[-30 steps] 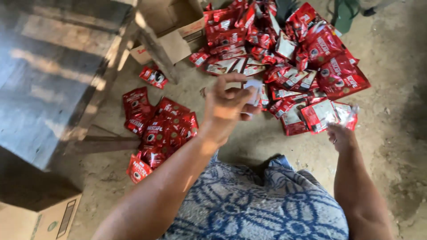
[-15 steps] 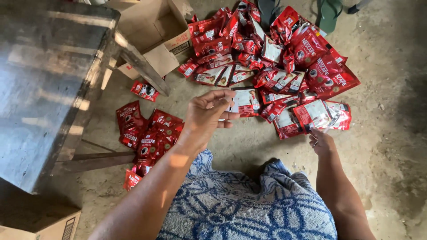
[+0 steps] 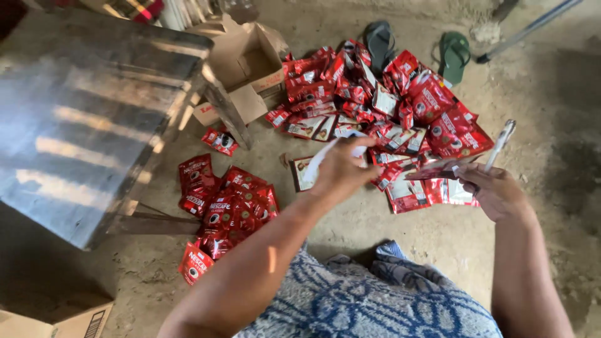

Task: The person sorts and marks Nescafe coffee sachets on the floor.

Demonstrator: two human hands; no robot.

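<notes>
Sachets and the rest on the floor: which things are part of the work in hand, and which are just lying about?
In hand:
left hand holding a pale sachet
right hand holding a red sachet
big sachet heap
small red pile

Lying about:
green sandals
open carton
metal table
corner box

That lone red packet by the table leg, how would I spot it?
Find the grey metal table at the left. By its slanted leg, below the open cardboard box, lies one small red packet. It lies alone, apart from both red heaps.
</notes>
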